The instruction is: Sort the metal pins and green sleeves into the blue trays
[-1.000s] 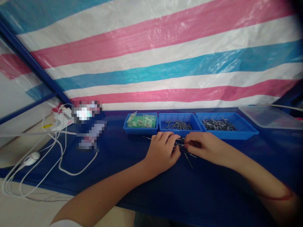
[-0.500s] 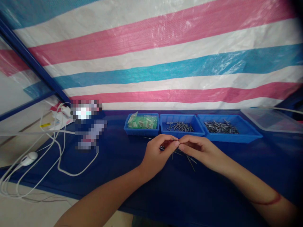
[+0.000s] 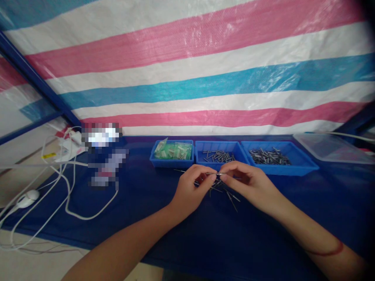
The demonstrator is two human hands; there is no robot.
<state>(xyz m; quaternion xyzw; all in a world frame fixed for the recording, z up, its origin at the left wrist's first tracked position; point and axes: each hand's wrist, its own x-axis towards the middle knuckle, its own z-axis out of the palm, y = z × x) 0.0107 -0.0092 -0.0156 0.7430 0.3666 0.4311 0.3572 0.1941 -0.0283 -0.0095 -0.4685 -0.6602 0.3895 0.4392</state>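
My left hand [image 3: 191, 189] and my right hand [image 3: 249, 183] meet fingertip to fingertip over the blue table cover [image 3: 175, 234], just above it. Both pinch a thin metal pin [image 3: 216, 173] that lies level between them. Under and behind the fingers lies a loose pile of several more metal pins [image 3: 227, 193] on the cover. Right behind the hands stand three blue trays in a row: the left tray [image 3: 171, 160] holds small green parts, the middle tray [image 3: 218, 160] holds thin pins, the right tray [image 3: 278, 168] holds dark metal pieces.
A clear plastic lid or tray [image 3: 331, 150] lies at the far right. White cables [image 3: 67, 195] and a white mouse-like device [image 3: 26, 199] trail over the left end of the table. A striped pink, white and blue tarp [image 3: 187, 70] closes the back.
Both hands have risen from the pile of pins on the cover and now hold a single pin level between their fingertips. The view has shifted slightly.
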